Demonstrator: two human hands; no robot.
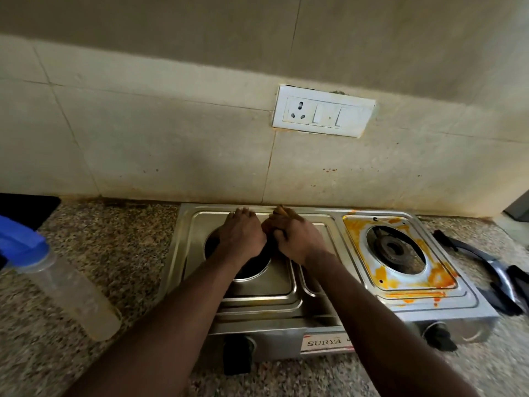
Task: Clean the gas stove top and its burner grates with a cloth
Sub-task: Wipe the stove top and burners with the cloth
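Both hands work over the left burner of the steel two-burner gas stove [266,285]: the left hand [243,234] lies flat with fingers together, and the right hand [294,236] has fingers curled on something brownish, perhaps the cloth, I cannot tell. That side looks clean. Right of the fingers, orange stains [429,275] remain, and the black grates [492,270] wait on the speckled table [120,247].

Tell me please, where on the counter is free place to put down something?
The granite between the plastic bottle and the stove is bare. The counter strip in front of the stove is partly free. Right of the stove is crowded: the black grates lie there.
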